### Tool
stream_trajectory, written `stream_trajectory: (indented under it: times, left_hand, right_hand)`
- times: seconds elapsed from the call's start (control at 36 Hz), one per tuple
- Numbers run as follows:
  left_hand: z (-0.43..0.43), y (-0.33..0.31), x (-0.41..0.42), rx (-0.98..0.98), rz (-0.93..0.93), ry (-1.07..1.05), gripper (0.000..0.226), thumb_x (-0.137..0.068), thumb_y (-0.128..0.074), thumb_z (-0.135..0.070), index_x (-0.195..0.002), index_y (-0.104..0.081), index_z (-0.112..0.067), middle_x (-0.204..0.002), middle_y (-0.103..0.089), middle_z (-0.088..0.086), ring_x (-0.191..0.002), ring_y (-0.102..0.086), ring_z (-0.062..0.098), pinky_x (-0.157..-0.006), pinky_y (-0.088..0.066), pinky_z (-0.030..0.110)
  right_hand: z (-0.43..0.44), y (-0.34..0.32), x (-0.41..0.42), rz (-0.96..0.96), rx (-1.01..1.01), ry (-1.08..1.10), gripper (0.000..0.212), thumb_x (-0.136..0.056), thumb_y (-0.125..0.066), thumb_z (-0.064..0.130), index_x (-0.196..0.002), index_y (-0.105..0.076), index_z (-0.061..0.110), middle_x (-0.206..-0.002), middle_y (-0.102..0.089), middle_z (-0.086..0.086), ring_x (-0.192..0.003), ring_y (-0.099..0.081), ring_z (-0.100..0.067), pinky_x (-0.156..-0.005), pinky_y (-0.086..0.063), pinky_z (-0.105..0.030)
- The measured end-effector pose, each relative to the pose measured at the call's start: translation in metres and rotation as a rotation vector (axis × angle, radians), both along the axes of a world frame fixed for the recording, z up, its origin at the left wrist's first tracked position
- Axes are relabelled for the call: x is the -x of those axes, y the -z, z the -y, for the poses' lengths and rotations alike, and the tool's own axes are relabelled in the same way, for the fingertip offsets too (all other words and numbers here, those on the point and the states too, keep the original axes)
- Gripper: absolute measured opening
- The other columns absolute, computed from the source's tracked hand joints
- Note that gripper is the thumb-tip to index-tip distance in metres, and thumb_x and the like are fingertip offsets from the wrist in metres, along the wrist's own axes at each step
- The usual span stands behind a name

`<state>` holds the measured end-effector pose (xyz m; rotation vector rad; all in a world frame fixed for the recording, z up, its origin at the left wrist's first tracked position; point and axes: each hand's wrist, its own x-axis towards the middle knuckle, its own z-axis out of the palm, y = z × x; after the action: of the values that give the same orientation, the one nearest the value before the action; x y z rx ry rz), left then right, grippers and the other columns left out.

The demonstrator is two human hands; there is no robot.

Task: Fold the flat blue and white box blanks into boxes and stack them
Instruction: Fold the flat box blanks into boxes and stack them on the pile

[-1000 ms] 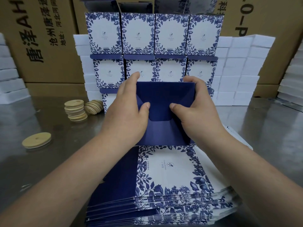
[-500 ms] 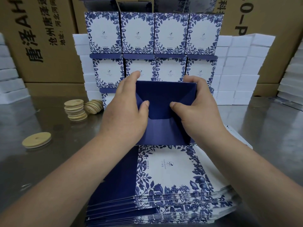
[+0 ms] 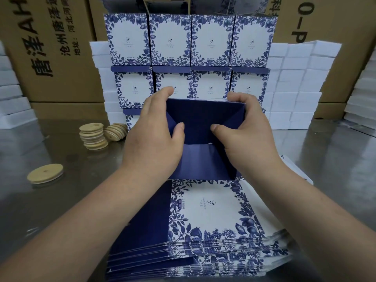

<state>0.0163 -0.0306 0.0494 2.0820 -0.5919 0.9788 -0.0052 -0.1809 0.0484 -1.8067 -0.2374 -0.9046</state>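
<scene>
A half-formed box (image 3: 200, 159) with a dark blue inside stands in front of me above the pile of flat blanks. My left hand (image 3: 154, 139) grips its left side, fingers over the far top edge and thumb on the folded-in left flap. My right hand (image 3: 246, 137) grips the right side the same way, thumb pressing the right flap inward. The pile of flat blue and white blanks (image 3: 203, 231) lies fanned at the table's near edge. Behind the hands stands a wall of finished floral boxes (image 3: 191, 39), several wide and stacked in rows.
Stacked round wooden lids (image 3: 93, 137) and one loose lid (image 3: 45, 173) lie left on the steel table (image 3: 325, 159). White foam trays (image 3: 295, 84) are piled beside the finished boxes and at both edges. Brown cartons (image 3: 50, 47) line the back.
Both thumbs have pushed the side flaps further into the box, so the flaps now slant inward and the box opening shows more depth. The hands stay in about the same place.
</scene>
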Motion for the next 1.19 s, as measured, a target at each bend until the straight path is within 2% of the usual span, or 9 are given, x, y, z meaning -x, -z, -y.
stream_trajectory:
  times: [0.22, 0.39, 0.56, 0.67, 0.78, 0.86, 0.97, 1.11, 1.19]
  left_hand:
    - [0.000, 0.000, 0.000, 0.005, 0.017, -0.016, 0.054, -0.086, -0.059, -0.012, -0.136, -0.040, -0.018, -0.136, -0.046, -0.001, -0.114, -0.027, 0.004, -0.077, -0.020, 0.007]
    - [0.000, -0.001, 0.001, 0.012, 0.013, -0.015, 0.055, -0.085, -0.060, -0.012, -0.136, -0.040, -0.018, -0.136, -0.046, -0.002, -0.114, -0.029, 0.002, -0.076, -0.021, 0.008]
    - [0.001, 0.001, 0.003, 0.026, -0.012, 0.035, 0.060, -0.085, -0.058, -0.024, -0.139, -0.035, -0.020, -0.137, -0.044, -0.005, -0.112, -0.034, 0.002, -0.077, -0.024, 0.010]
    - [0.001, 0.000, 0.004, 0.165, -0.070, 0.120, 0.069, -0.081, -0.046, -0.040, -0.145, -0.026, -0.022, -0.132, -0.040, -0.020, -0.119, -0.037, -0.006, -0.095, -0.029, 0.016]
    - [-0.001, -0.004, -0.001, 0.435, -0.188, 0.228, 0.072, -0.082, -0.035, -0.048, -0.147, -0.026, -0.020, -0.139, -0.035, -0.020, -0.113, -0.031, -0.027, -0.100, -0.023, 0.007]
    - [-0.001, -0.007, -0.002, 0.619, -0.323, 0.369, 0.067, -0.077, -0.038, -0.060, -0.133, -0.048, -0.024, -0.142, -0.045, -0.007, -0.130, -0.041, 0.005, -0.112, -0.030, 0.033]
    - [-0.003, -0.012, 0.001, 0.700, -0.428, 0.547, 0.031, -0.076, -0.043, -0.060, -0.087, -0.068, -0.046, -0.113, -0.065, -0.022, -0.113, -0.058, 0.005, -0.103, -0.041, 0.042]
    - [-0.008, -0.018, -0.001, 0.754, -0.487, 0.697, 0.033, -0.082, -0.039, -0.061, -0.104, -0.061, -0.050, -0.123, -0.061, -0.019, -0.115, -0.058, 0.009, -0.098, -0.045, 0.044]
    - [-0.005, -0.021, 0.001, 0.819, -0.572, 0.815, 0.041, -0.093, -0.030, -0.059, -0.127, -0.049, -0.045, -0.119, -0.065, -0.013, -0.104, -0.065, 0.011, -0.080, -0.056, 0.039]
  right_hand:
    - [0.000, -0.001, 0.001, -0.008, 0.020, 0.028, 0.046, -0.078, -0.066, 0.006, -0.092, -0.041, 0.042, -0.087, -0.052, 0.026, -0.073, -0.051, 0.019, -0.062, -0.041, -0.002]
    - [0.000, -0.002, 0.002, -0.047, 0.007, 0.010, 0.045, -0.077, -0.065, 0.008, -0.093, -0.042, 0.044, -0.088, -0.054, 0.026, -0.075, -0.054, 0.012, -0.069, -0.047, -0.014]
    - [-0.003, -0.005, 0.005, -0.064, -0.084, -0.020, 0.033, -0.067, -0.060, 0.032, -0.094, -0.046, 0.044, -0.084, -0.058, 0.027, -0.077, -0.057, 0.010, -0.076, -0.048, -0.019]
    - [-0.006, -0.007, 0.006, -0.032, -0.160, -0.042, 0.043, -0.071, -0.055, 0.039, -0.114, -0.050, 0.036, -0.107, -0.061, 0.016, -0.099, -0.059, 0.000, -0.092, -0.046, -0.027]
    - [-0.006, -0.009, 0.006, -0.037, -0.303, -0.061, 0.064, -0.075, -0.049, 0.045, -0.135, -0.047, 0.024, -0.133, -0.050, 0.012, -0.125, -0.045, -0.002, -0.109, -0.035, -0.027]
    - [-0.003, -0.009, 0.006, -0.046, -0.306, -0.102, 0.063, -0.076, -0.047, 0.050, -0.134, -0.050, 0.027, -0.137, -0.048, 0.019, -0.126, -0.042, 0.005, -0.113, -0.030, -0.030]
    - [0.003, -0.010, 0.002, -0.080, -0.289, -0.232, 0.077, -0.066, -0.048, 0.065, -0.135, -0.048, 0.031, -0.142, -0.046, 0.016, -0.132, -0.039, -0.002, -0.115, -0.027, -0.038]
    - [0.007, -0.009, 0.003, -0.049, -0.219, -0.272, 0.072, -0.070, -0.043, 0.066, -0.135, -0.046, 0.033, -0.143, -0.044, 0.018, -0.135, -0.036, -0.002, -0.116, -0.024, -0.037]
    - [0.007, -0.007, 0.002, 0.001, -0.178, -0.242, 0.055, -0.075, -0.041, 0.063, -0.125, -0.046, 0.044, -0.129, -0.045, 0.034, -0.131, -0.037, 0.006, -0.115, -0.026, -0.035]
